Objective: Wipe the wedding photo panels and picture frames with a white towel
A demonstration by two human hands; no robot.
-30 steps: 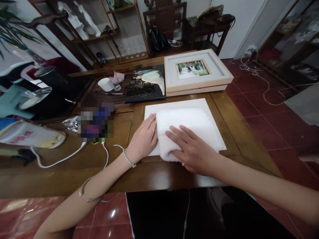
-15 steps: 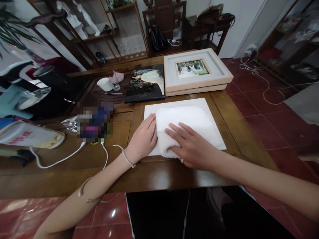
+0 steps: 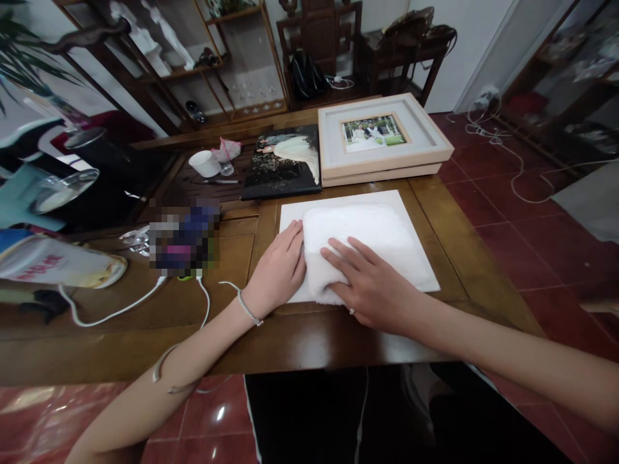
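Observation:
A folded white towel point(image 3: 367, 241) lies on a flat white board point(image 3: 411, 212) near the front edge of a wooden table point(image 3: 464, 238). My left hand point(image 3: 278, 270) rests open at the board's left edge, its fingers flat against the towel's left side. My right hand point(image 3: 370, 283) lies open on the towel's near left part, fingers spread and pressing on the cloth. A ring shows on that hand and a bracelet on my left wrist.
Behind the board lie a pale wooden picture frame point(image 3: 382, 138) and a dark photo print point(image 3: 285, 161). A white cup point(image 3: 204, 164), a white cable point(image 3: 116, 312), a pouch point(image 3: 58, 261) and a blurred-out object point(image 3: 184, 238) sit to the left. Shelves, a chair and red floor tiles surround the table.
My right hand has slid slightly left and back along the towel, bunching its near edge a little. The left hand stays in place.

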